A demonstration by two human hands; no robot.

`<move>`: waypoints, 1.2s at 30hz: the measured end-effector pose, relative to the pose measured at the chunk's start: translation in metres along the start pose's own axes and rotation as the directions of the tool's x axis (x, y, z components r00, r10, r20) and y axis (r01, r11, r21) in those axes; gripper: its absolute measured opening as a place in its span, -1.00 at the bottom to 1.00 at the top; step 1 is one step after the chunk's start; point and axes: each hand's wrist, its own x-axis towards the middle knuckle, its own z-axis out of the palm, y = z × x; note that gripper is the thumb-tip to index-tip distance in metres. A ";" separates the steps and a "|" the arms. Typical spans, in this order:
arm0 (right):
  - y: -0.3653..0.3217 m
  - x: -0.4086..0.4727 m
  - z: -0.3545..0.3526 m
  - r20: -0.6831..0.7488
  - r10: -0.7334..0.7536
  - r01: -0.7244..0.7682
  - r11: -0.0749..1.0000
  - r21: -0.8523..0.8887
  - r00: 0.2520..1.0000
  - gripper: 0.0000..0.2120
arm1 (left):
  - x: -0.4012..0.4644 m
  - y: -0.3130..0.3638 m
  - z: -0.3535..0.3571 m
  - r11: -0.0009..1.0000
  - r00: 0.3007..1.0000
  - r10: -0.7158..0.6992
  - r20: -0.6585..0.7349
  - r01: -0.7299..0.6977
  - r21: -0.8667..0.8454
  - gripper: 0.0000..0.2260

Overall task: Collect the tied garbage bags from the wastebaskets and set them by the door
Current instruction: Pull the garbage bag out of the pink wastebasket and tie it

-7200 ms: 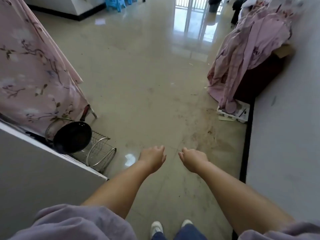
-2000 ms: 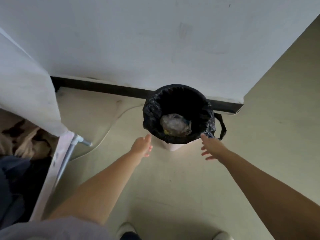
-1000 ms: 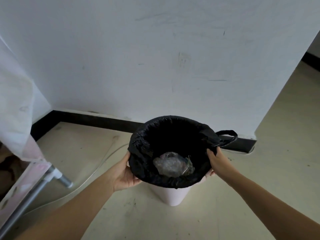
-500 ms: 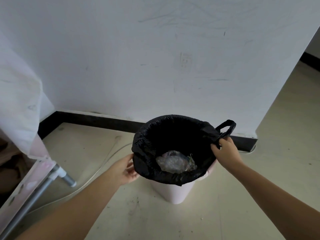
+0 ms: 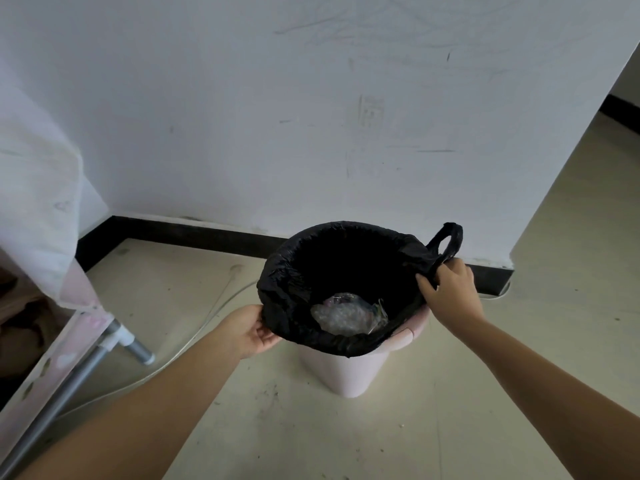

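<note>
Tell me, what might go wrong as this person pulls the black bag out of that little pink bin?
The black plastic garbage bag is still open, so the crumpled clear plastic wrapper inside could spill if it tips.

The right hand grips one loop handle while the left hand only pinches the rim, so the thin plastic might tear.

The light pink plastic wastebasket could lift with the bag or topple.

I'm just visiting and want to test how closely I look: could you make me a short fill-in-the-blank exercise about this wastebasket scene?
1. The garbage bag lining the wastebasket is ____ in colour.
2. The bag's loop handle sticks up beside the person's ____ hand.
3. The left hand grips the bag's ____.
4. Behind the wastebasket stands a white ____.

Missing words: black; right; rim; wall
</note>
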 end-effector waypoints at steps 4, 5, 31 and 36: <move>-0.014 -0.003 -0.001 0.019 -0.064 0.063 0.996 0.063 0.998 -0.79 | 0.008 0.011 0.009 0.981 0.961 0.141 -0.240 -0.168 -0.094 -0.78; -0.017 -0.003 0.000 0.061 -0.060 0.057 0.996 0.063 0.996 -0.80 | 0.009 0.012 0.009 0.978 0.943 0.145 -0.301 -0.183 -0.102 -0.74; -0.093 -0.007 0.005 0.406 -0.310 0.026 0.820 0.571 0.860 -0.75 | -0.077 0.021 0.081 0.952 0.938 0.302 0.170 -0.305 -0.012 -0.81; -0.108 -0.022 0.002 0.649 -0.511 0.205 0.848 0.489 0.564 -0.43 | -0.075 0.015 0.075 0.967 0.952 0.256 0.165 -0.255 -0.029 -0.83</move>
